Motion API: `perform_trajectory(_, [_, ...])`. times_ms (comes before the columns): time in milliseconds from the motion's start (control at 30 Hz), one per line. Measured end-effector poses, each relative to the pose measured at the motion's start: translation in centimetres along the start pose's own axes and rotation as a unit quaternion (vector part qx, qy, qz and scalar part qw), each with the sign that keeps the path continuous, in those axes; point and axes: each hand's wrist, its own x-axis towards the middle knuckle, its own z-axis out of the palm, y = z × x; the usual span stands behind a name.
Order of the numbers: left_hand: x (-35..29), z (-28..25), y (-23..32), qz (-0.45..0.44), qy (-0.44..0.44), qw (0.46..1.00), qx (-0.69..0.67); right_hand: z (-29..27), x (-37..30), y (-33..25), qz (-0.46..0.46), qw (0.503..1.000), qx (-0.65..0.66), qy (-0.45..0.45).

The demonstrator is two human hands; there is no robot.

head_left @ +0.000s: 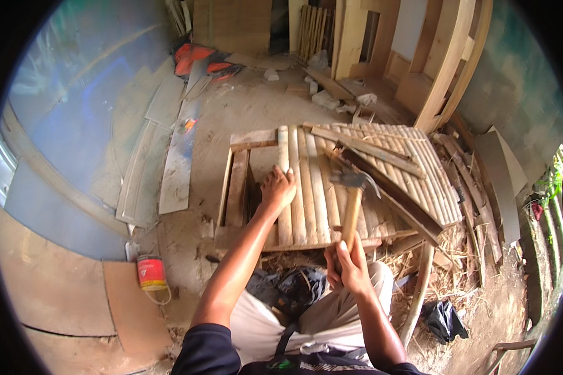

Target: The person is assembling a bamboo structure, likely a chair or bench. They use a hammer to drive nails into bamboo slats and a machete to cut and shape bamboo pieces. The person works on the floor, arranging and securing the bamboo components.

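Observation:
In front of me stands a low wooden frame (239, 187) topped with a row of bamboo slats (316, 194). My left hand (279, 187) rests at the leftmost slat, its fingers curled over the slat's edge; whether it also pinches something small cannot be made out. My right hand (347, 265) is wrapped round the wooden handle of a claw hammer (352, 212), near my knee. The hammer's dark head is up over the slats, slightly blurred. Left of my left hand the frame has an uncovered gap.
A dark wooden beam (394, 197) and a thinner batten (372, 152) lie across the slats. At the left is a red and yellow can (151, 273). Scrap boards (472, 181) and straw lie on the right, beside a black plastic bag (444, 320). Wooden frames (441, 62) lean at the back.

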Motion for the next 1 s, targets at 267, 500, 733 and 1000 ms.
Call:
perform_trajectory(267, [-2.4, 1.8, -1.7, -0.089, 0.011, 0.955, -0.283, -2.2, -11.7, 5.5, 0.063, 0.991, -0.024, 0.112])
perform_trajectory(500, [-3.7, 1.2, -2.1, -0.047, 0.033, 0.948, -0.313, -0.2, -12.9, 7.9, 0.039, 0.944, -0.322, 0.060])
perform_trajectory(733, [-3.8, 0.3, -2.4, -0.077, -0.063, 0.911, -0.401, 2.0, -8.6, 9.6, -0.073, 0.927, -0.367, -0.032])
perform_trajectory(1000, [-3.1, -0.2, -3.4, -0.070, -0.165, 0.864, -0.471, -0.1, -4.8, 15.3, -0.254, 0.898, -0.359, 0.008])
